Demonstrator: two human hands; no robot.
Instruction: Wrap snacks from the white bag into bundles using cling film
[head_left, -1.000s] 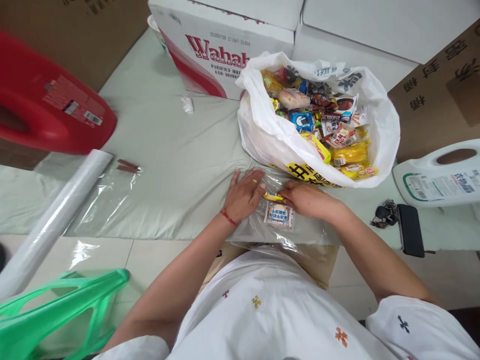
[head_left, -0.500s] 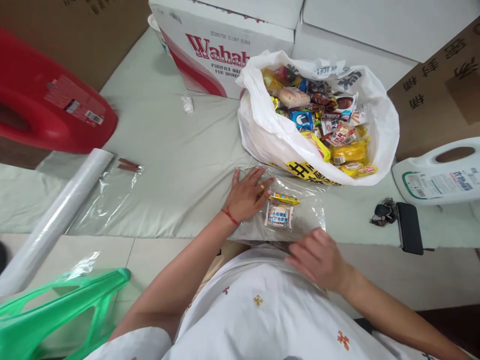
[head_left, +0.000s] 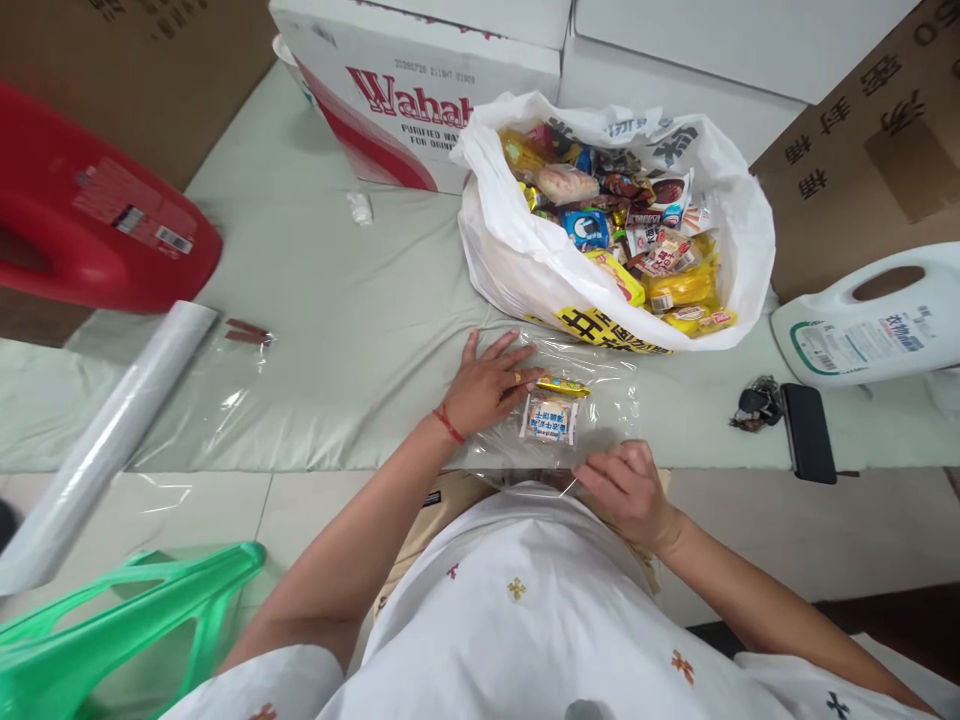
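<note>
A clear plastic sheet (head_left: 611, 400) lies at the near edge of the cloth-covered table. On it rest a wrapped biscuit (head_left: 550, 417) with blue print and, just above, a narrow yellow snack packet (head_left: 564, 386). My left hand (head_left: 491, 385) is open, palm down with fingers spread on the sheet's left part; its fingertips reach the yellow packet's left end. My right hand (head_left: 628, 492) is closed in a pinch at the sheet's near right edge, and the film rises toward the fingers. The exact grip point is partly hidden by the fingers.
A white bag (head_left: 487, 250) full of wrapped snacks stands behind the sheet. To the right are keys (head_left: 757, 405), a phone (head_left: 808, 433) and a white jug (head_left: 855, 330). A plastic roll (head_left: 112, 440), red jug (head_left: 105, 220) and green stool (head_left: 150, 620) are at left.
My right hand has gone from a blurred, loose curl near the sheet to a pinch on its near edge. My left hand stays flat. The view has shifted slightly.
</note>
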